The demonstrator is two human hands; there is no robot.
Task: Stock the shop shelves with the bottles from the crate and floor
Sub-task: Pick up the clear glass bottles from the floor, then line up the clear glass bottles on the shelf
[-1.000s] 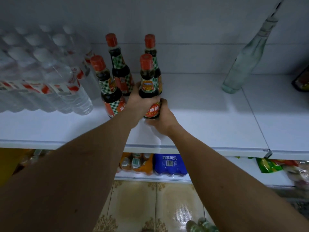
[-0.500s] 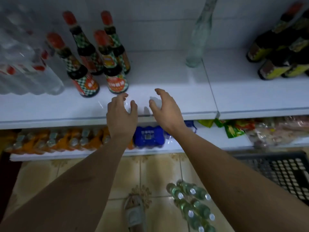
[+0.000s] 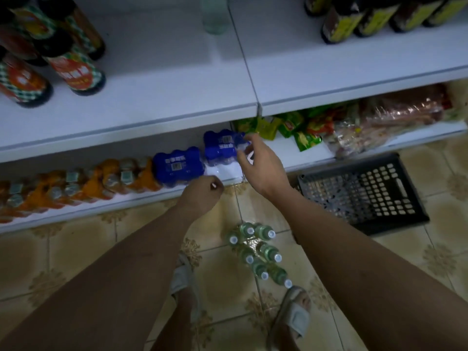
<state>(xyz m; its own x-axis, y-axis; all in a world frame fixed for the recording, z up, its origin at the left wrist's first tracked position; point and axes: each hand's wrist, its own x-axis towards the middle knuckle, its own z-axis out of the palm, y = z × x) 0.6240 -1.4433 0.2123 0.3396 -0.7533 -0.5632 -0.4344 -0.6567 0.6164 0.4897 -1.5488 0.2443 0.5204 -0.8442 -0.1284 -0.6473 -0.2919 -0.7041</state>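
Note:
A shrink-wrapped pack of green bottles (image 3: pixel 258 254) lies on the tiled floor between my feet. The black plastic crate (image 3: pixel 362 193) stands on the floor to its right, and I see no bottles in it. Dark sauce bottles with checked labels (image 3: pixel 73 69) stand on the white upper shelf (image 3: pixel 177 102) at the left. My left hand (image 3: pixel 200 196) hangs with loosely curled fingers and holds nothing, in front of the lower shelf's edge. My right hand (image 3: pixel 260 163) is spread and empty, in front of the blue pack (image 3: pixel 222 148).
The lower shelf holds orange bottle packs (image 3: pixel 76 183), a second blue pack (image 3: pixel 177 165) and snack packets (image 3: pixel 304 130). A clear glass bottle (image 3: pixel 215 16) and dark yellow-labelled bottles (image 3: pixel 367 19) stand on the upper shelf. My sandalled feet (image 3: pixel 293 315) are below.
Both hands let go of the sauce bottle on the upper shelf and dropped to the lower shelf's height. My view tilted down, so the floor pack and crate show.

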